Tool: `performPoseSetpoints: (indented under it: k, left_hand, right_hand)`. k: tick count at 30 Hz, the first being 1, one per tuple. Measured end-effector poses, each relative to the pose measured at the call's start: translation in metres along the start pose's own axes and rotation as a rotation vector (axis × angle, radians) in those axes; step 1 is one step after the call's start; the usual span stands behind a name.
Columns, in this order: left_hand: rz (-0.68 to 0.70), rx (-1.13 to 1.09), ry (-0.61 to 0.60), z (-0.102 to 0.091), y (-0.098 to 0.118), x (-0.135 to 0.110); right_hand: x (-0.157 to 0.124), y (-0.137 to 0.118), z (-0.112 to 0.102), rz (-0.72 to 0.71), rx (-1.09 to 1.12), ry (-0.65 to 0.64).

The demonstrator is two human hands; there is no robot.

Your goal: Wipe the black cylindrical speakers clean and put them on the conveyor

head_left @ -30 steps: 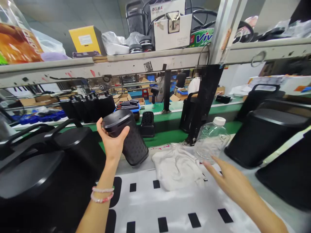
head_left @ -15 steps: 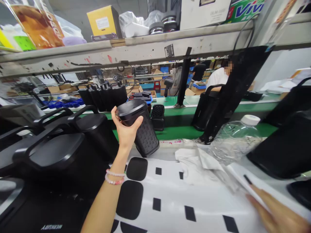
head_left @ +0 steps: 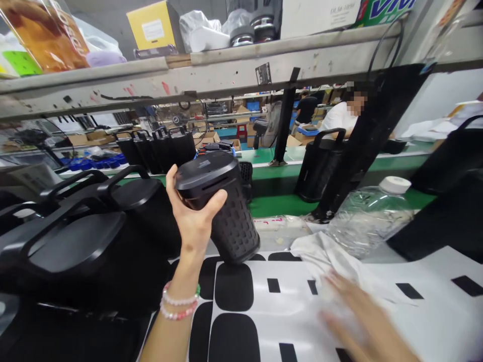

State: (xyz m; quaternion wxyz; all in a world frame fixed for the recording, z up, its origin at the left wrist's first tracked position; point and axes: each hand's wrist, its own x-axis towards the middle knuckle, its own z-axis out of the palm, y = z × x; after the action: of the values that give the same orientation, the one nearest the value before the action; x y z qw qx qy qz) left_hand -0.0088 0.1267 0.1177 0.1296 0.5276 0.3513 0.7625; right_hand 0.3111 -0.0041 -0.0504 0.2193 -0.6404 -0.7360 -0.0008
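My left hand (head_left: 192, 221) is wrapped round the upper end of a black canister (head_left: 236, 226) with a woven-pattern side and a smooth flat top. The canister tilts, its lower end over white sheets (head_left: 298, 327) that carry black rounded squares and small black rectangles. Above these sheets, my right hand (head_left: 358, 317) is smeared by motion, so its fingers cannot be read. Just beyond it lies a crumpled white cloth (head_left: 320, 251). A black rounded-square piece (head_left: 234, 286) shows below the canister.
Several large black handled containers (head_left: 83, 241) crowd the left side. A clear plastic bottle (head_left: 373, 216) with a white cap stands at right. Beyond is a green conveyor (head_left: 273, 201) with a black post (head_left: 358, 146). A loaded shelf (head_left: 226, 68) crosses overhead. A co-worker (head_left: 335, 118) sits farther back.
The canister in my left hand has come nearer and appears larger. My right hand has moved left from the right edge, over the sheets. The sheet's raised right part now lies flatter.
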Motion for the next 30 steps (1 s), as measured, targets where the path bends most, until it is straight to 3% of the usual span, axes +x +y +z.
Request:
performPoseSetpoints:
  k: [1,4,9,13,17,22,30]
  left_hand:
    - [-0.025,-0.025,-0.045,-0.001,0.006,-0.002]
    - [-0.073,-0.082,-0.158,0.000,0.017,-0.009]
    - [-0.070,-0.109,-0.173,0.000,0.013,-0.015]
    - [-0.092,-0.067,-0.142,-0.005,0.000,-0.010]
    - [-0.068,-0.034,-0.111,-0.007,-0.003,-0.008]
    - [-0.022,-0.041,-0.132,-0.004,-0.003,-0.009]
    - [-0.032,-0.093,-0.117,-0.002,-0.006,-0.009]
  right_hand:
    - [0.003,-0.024,0.008,-0.124,0.001,-0.163]
    - [0.020,-0.061,0.028,-0.213,-0.045,-0.283]
    - [0.036,-0.076,0.019,-0.220,-0.017,-0.167]
    - [0.031,-0.131,0.012,-0.236,0.240,-0.218]
    - [0.029,-0.181,0.039,-0.244,0.134,-0.167]
    - [0.033,-0.192,0.065,-0.155,0.023,-0.204]
    - [0.047,-0.191,0.047,0.004,0.152,-0.456]
